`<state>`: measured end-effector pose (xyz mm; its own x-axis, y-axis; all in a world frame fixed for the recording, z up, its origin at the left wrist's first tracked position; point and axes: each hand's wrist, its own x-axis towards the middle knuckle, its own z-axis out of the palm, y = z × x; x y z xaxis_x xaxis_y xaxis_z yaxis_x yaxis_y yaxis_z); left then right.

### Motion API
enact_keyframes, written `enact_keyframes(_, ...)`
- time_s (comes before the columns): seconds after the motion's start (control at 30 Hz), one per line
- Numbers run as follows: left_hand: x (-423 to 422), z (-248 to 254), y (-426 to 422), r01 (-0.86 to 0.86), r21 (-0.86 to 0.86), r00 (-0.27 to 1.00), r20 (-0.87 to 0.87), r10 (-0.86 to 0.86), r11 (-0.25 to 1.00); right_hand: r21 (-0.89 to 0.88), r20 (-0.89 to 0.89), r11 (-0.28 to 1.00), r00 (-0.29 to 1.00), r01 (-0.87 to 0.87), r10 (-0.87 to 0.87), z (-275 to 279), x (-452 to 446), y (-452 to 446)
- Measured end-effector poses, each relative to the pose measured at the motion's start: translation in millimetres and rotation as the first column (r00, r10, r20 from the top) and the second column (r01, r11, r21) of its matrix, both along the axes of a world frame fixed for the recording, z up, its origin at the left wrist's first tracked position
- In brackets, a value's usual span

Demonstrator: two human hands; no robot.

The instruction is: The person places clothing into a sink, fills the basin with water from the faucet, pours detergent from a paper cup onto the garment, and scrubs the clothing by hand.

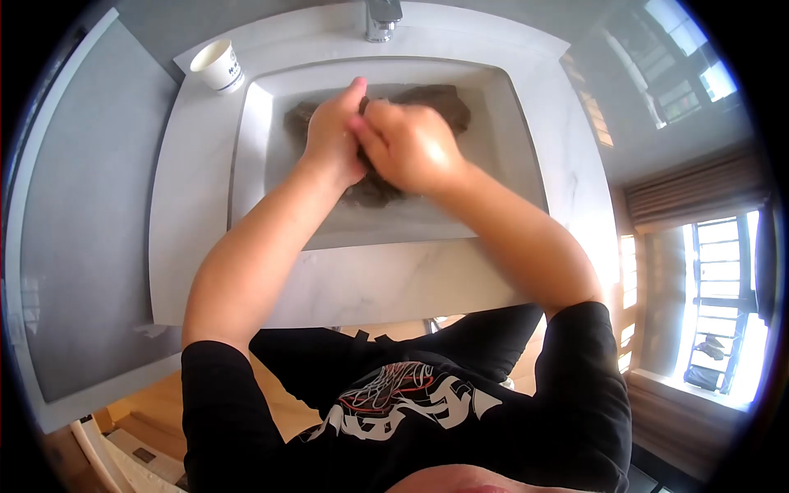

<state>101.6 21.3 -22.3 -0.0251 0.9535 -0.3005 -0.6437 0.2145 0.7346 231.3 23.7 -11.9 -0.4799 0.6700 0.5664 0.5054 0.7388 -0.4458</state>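
Observation:
A dark brown cloth lies in the water of a white rectangular sink, spread out behind and below my hands. Over the middle of the basin, my left hand is curled round a bunched part of the cloth, its thumb pointing up. My right hand presses against it from the right, fingers bent over the same dark fabric. The two hands touch, and most of the cloth between them is hidden.
A chrome faucet stands at the sink's back edge. A white paper cup sits on the marble counter at the back left. A grey panel borders the left side, and a glossy wall rises on the right.

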Motion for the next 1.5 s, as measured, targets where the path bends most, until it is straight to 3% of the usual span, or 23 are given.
enact_keyframes(0.13,3.7,18.3,-0.3,0.097,-0.076,0.991,-0.087,-0.103,0.992,-0.446,-0.117,0.869,0.948,0.215,-0.294,14.1,12.2,43.8)
enact_keyframes(0.27,4.9,0.7,10.3,-0.061,-0.016,0.996,-0.059,0.060,0.998,-0.469,-0.232,0.853,0.901,0.227,-0.368,10.0,8.4,26.3)
enact_keyframes(0.33,-0.5,-10.6,13.0,-0.008,0.063,0.999,-0.036,0.010,0.998,0.102,-0.058,0.977,0.980,-0.186,0.193,0.7,5.9,-1.2)
enact_keyframes(0.4,14.8,-7.1,2.4,-0.053,-0.018,0.993,0.109,0.055,0.998,0.115,0.229,0.992,0.970,0.059,-0.085,2.2,1.2,12.8)
enact_keyframes(0.43,14.7,0.6,-0.7,-0.006,-0.038,0.999,0.050,0.008,0.999,-0.171,-0.048,0.949,0.960,0.264,-0.275,10.1,-0.8,28.6)
enact_keyframes(0.47,12.7,4.3,-0.3,0.037,-0.052,0.999,-0.011,-0.038,0.998,-0.005,-0.033,0.959,0.959,0.282,-0.282,3.6,0.2,24.1)
enact_keyframes(0.5,14.1,-7.5,0.2,-0.001,0.034,0.995,0.099,-0.002,0.999,0.060,-0.023,0.992,0.994,0.108,-0.107,4.5,0.6,4.1)
enact_keyframes(0.53,-0.2,-9.5,4.7,0.045,0.075,0.998,-0.036,-0.043,0.996,0.117,0.012,0.990,0.997,-0.083,0.082,5.1,2.6,-14.2)
enact_keyframes(0.57,0.4,-18.4,5.2,0.038,0.050,0.999,0.037,-0.040,0.998,0.172,0.021,0.981,0.996,-0.086,0.084,0.7,4.0,-9.7)
enact_keyframes(0.6,8.4,-6.2,-1.2,0.049,0.020,0.993,0.103,-0.051,0.999,0.113,0.006,0.993,0.999,0.043,-0.044,1.3,4.4,2.4)
enact_keyframes(0.67,5.5,1.7,-0.8,0.126,0.007,0.992,0.019,-0.126,0.992,-0.343,0.062,0.897,0.959,0.280,-0.276,24.2,7.1,20.3)
enact_keyframes(0.73,17.0,13.5,-4.4,-0.005,0.000,0.998,0.055,0.005,1.000,-0.099,-0.051,0.982,0.984,0.163,-0.168,14.6,5.3,7.6)
enact_keyframes(0.8,-3.2,5.8,-2.1,0.052,0.110,0.998,0.021,-0.055,0.992,-0.093,-0.031,0.987,0.992,-0.128,0.125,13.0,9.4,-6.9)
enact_keyframes(0.83,-7.7,5.0,0.9,0.064,0.123,0.997,0.042,-0.070,0.990,-0.002,-0.100,0.993,0.988,-0.118,0.117,9.7,6.7,-2.4)
enact_keyframes(0.87,-10.8,4.3,3.1,0.085,0.148,0.990,0.098,-0.100,0.985,-0.278,-0.037,0.958,0.998,-0.066,0.058,18.0,16.8,4.0)
enact_keyframes(0.97,-14.0,18.9,3.8,0.121,0.234,0.989,0.049,-0.136,0.965,-0.368,-0.225,0.868,0.938,-0.334,0.265,-2.9,51.7,43.7)
enact_keyframes(1.1,-35.2,-1.7,17.7,0.107,0.270,0.994,-0.049,-0.097,0.957,-0.620,0.171,0.777,0.949,-0.106,0.266,-4.4,55.4,61.9)
enact_keyframes(1.2,-40.3,-2.9,20.9,0.145,0.367,0.979,-0.190,-0.079,0.919,-0.822,-0.144,0.545,0.986,-0.163,0.078,7.6,62.2,62.4)
enact_keyframes(1.23,-39.7,-2.2,19.8,0.170,0.413,0.964,-0.257,-0.065,0.894,-0.782,-0.291,0.583,0.956,-0.220,-0.029,-0.8,61.3,65.5)
enact_keyframes(1.33,-29.3,0.9,10.2,0.469,0.519,0.437,-0.840,0.323,0.715,-0.786,-0.560,0.447,0.797,-0.426,-0.226,6.1,57.8,63.4)
enact_keyframes(1.4,-14.9,-7.2,4.9,0.474,0.481,0.395,-0.865,0.310,0.738,-0.774,-0.567,0.460,0.799,-0.435,-0.199,9.8,55.7,59.1)
enact_keyframes(1.47,-19.4,-12.3,5.3,0.485,0.358,0.213,-0.933,0.289,0.798,-0.769,-0.532,0.492,0.835,-0.408,-0.139,5.9,55.8,61.1)
enact_keyframes(1.5,-23.2,-12.2,7.8,0.460,0.365,0.267,-0.926,0.266,0.809,-0.738,-0.564,0.485,0.824,-0.469,-0.061,0.4,62.8,68.3)
